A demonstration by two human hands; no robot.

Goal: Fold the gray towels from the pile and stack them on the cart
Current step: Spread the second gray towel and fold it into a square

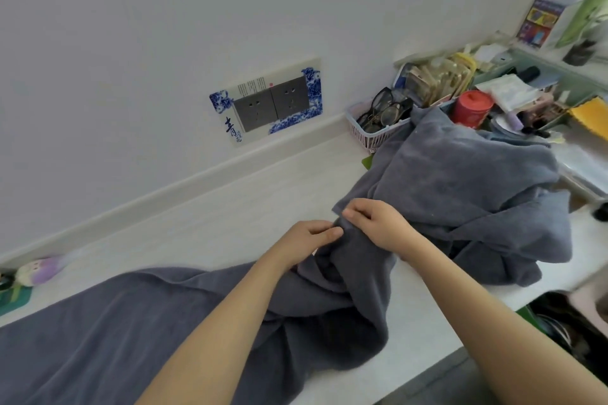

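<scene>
A long gray towel (115, 332) lies stretched across the white counter (230, 217) from the lower left up to the middle. Its upper end bunches where my two hands meet. My left hand (309, 235) pinches the towel's edge between thumb and fingers. My right hand (378, 223) grips the same edge just to the right, fingers curled over the cloth. Behind them a heap of gray towels (467, 187) sits crumpled on the right side of the counter. No cart is in view.
A pink basket (368, 135) with glasses, a red tin (472, 107) and trays of clutter crowd the back right. A double wall socket (273, 102) sits on the wall. A small purple toy (41, 270) lies at the far left. The counter's front edge runs at lower right.
</scene>
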